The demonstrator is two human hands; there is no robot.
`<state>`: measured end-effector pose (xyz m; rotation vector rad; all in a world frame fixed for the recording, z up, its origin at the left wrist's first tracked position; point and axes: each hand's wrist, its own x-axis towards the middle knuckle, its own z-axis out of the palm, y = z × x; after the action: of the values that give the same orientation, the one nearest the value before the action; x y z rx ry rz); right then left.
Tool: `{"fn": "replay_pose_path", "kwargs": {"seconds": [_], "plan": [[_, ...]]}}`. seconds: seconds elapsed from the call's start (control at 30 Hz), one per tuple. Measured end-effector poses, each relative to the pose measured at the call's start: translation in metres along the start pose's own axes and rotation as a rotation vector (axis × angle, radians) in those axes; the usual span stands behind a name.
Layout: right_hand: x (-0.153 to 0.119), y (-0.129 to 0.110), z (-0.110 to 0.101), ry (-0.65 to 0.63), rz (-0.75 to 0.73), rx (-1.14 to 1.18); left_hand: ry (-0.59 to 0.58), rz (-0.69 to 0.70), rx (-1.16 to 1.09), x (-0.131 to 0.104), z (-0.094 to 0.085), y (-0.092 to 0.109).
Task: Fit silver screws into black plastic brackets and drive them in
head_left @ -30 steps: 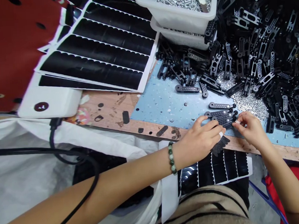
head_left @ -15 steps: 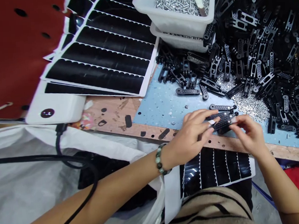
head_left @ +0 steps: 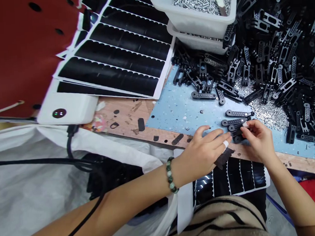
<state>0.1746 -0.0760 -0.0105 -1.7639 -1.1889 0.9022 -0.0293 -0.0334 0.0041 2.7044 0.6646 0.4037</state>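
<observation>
Several black plastic link pieces (head_left: 237, 121) lie side by side at the front of the blue mat (head_left: 178, 102). My left hand (head_left: 209, 148), with a beaded bracelet at the wrist and a white band on one finger, is just left of them with its fingers apart. Under its fingers, at the table edge, is a dark piece (head_left: 224, 158); whether the hand grips it is unclear. My right hand (head_left: 258, 136) is at the right ends of the row, thumb and index finger pinched; what is between them is too small to name.
Stacked white tubs (head_left: 194, 21) with metal pins stand at the back. Black sticker sheets (head_left: 111, 64) lie at the left beside a white box (head_left: 66, 105). A heap of black links (head_left: 278, 53) and small metal parts (head_left: 272, 114) spread right. More sheets (head_left: 233, 175) hang over my lap.
The view has shifted slightly. My left hand has drawn back toward the table edge from the row of links, uncovering more of them. My right hand stays at their right ends.
</observation>
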Motion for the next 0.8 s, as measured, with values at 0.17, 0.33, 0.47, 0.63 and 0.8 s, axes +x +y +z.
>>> {"fn": "replay_pose_path", "kwargs": {"seconds": [0.17,0.33,0.47,0.63,0.8], "plan": [[-0.002,-0.003,0.003,0.014,-0.087,-0.120,0.005,-0.010,-0.027,0.000,0.001,-0.001],[-0.004,-0.008,0.005,0.090,-0.247,-0.348,0.023,-0.020,-0.035,0.003,0.002,0.002],[-0.005,-0.005,0.005,0.107,-0.240,-0.383,0.026,-0.018,-0.021,0.005,0.001,0.003],[-0.006,-0.003,0.005,0.091,-0.262,-0.470,0.036,-0.025,-0.020,0.006,0.004,0.004],[-0.002,-0.009,-0.004,0.070,-0.308,-0.715,-0.007,-0.026,-0.061,0.010,0.000,0.002]]}}
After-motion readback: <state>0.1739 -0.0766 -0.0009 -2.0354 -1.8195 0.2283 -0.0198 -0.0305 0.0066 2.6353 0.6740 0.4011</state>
